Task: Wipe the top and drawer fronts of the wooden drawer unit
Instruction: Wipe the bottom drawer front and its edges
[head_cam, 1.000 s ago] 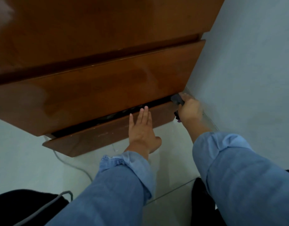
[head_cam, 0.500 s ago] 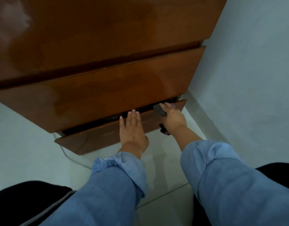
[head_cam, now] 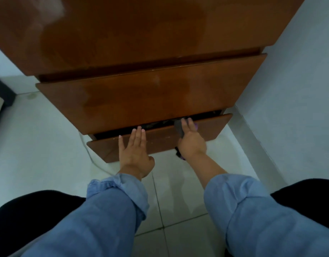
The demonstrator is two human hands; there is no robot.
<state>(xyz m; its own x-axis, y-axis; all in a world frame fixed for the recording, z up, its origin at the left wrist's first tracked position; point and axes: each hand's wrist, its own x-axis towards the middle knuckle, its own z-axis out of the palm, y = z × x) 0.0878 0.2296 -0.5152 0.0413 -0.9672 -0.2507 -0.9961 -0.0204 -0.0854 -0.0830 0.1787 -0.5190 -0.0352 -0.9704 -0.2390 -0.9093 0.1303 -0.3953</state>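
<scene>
Wiping: right hand (head_cam: 192,141) clamps dark cloth (head_cam: 179,127) on bottom drawer front (head_cam: 160,140)
Bracing: left hand (head_cam: 135,151) flat, fingers spread
Finish: glossy brown wood
Writing: none legible

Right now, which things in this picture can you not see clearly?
Head view only:
- Contents of the bottom drawer: dark gap, shaded by the drawer above.
- Cloth: mostly covered by the right hand.
- Unit top: cut by the frame edge.
- Left hand palm: pressed flat to the drawer front.

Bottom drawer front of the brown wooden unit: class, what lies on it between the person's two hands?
Head view: nothing. Between the flat left hand and the right hand holding a dark grey cloth, the bottom drawer front is bare wood.
</scene>
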